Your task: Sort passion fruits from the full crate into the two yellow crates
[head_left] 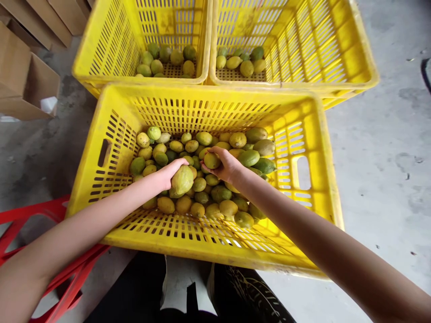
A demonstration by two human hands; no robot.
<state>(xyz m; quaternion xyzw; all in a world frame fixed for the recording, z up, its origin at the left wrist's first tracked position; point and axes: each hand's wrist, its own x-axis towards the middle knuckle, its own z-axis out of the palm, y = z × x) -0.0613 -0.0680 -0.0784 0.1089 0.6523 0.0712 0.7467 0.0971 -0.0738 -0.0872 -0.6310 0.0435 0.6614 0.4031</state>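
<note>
Inside the near yellow crate [215,251] lies a layer of lemons [228,207], some yellow, some green. My left hand [172,174] reaches in from the left, its fingers wrapped round a large, lumpy yellow-green lemon [182,181]. Close beside it on the right, my right hand [226,165] grips a smaller, rounder lemon [212,160] between thumb and fingers. Both hands are just over the fruit in the middle of the crate. Greener lemons [264,165] lie to the right of my right hand. My forearms hide part of the pile.
Two more yellow crates stand behind: the left one [208,40] and the right one [365,49], each with several lemons at the bottom. Cardboard boxes [13,67] stand at the far left. A red plastic stool [70,273] is at the lower left, on a grey concrete floor [380,179].
</note>
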